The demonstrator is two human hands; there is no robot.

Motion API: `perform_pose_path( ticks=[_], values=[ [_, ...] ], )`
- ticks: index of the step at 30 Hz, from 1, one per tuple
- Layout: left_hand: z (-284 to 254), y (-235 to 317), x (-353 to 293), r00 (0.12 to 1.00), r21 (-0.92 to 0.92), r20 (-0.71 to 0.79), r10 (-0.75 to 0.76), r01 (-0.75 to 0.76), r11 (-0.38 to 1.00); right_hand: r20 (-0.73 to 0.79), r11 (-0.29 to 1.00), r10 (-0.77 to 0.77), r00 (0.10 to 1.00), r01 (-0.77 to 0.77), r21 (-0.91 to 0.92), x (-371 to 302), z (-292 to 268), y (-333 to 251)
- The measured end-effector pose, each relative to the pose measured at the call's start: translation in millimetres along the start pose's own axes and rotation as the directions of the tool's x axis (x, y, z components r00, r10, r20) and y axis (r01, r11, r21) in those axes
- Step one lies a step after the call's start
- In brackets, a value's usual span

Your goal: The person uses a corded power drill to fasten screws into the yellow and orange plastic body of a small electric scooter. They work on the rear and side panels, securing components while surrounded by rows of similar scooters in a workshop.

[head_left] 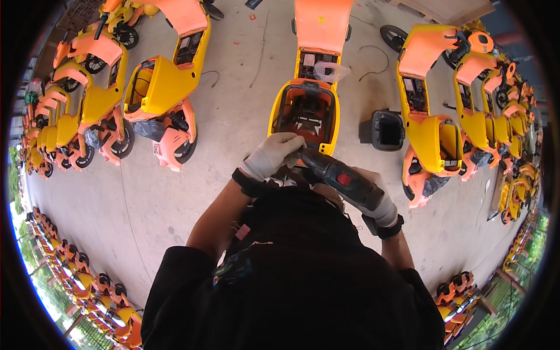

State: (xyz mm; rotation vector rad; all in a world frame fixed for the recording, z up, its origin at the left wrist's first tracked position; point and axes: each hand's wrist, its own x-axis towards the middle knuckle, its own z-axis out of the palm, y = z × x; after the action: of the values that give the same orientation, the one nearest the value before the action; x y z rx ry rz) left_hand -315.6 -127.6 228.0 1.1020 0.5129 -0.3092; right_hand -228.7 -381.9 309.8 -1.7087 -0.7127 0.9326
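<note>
The right hand (382, 211) has its fingers wrapped around a dark power drill (344, 179). Its nose reaches the left hand (269, 156), whose fingers are drawn narrow (whether they pinch anything, I cannot tell). Just beyond those fingers opens a yellow-and-orange scooter (334, 114); right of them sits a black bin (389, 129).

labels: small yellow mark (321, 20) on orange panel (322, 39), unreadable | other text: none readable

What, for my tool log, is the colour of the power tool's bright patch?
The patch on the power tool is red; see the head view.
</note>
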Motion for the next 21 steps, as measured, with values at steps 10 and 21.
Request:
perform_pose_path(
  ticks=[10,21],
  values=[
    [13,-30,21,0.997,-0.377,0.028,0.076,-0.060,0.924,-0.053,0.990,-0.047,0.997,0.040,-0.133,-17,-22,14],
    [24,-29,14,0.999,-0.314,0.009,0.043,-0.038,0.949,-0.075,0.979,-0.062,0.995,0.047,-0.196,-22,-16,24]
  ],
)
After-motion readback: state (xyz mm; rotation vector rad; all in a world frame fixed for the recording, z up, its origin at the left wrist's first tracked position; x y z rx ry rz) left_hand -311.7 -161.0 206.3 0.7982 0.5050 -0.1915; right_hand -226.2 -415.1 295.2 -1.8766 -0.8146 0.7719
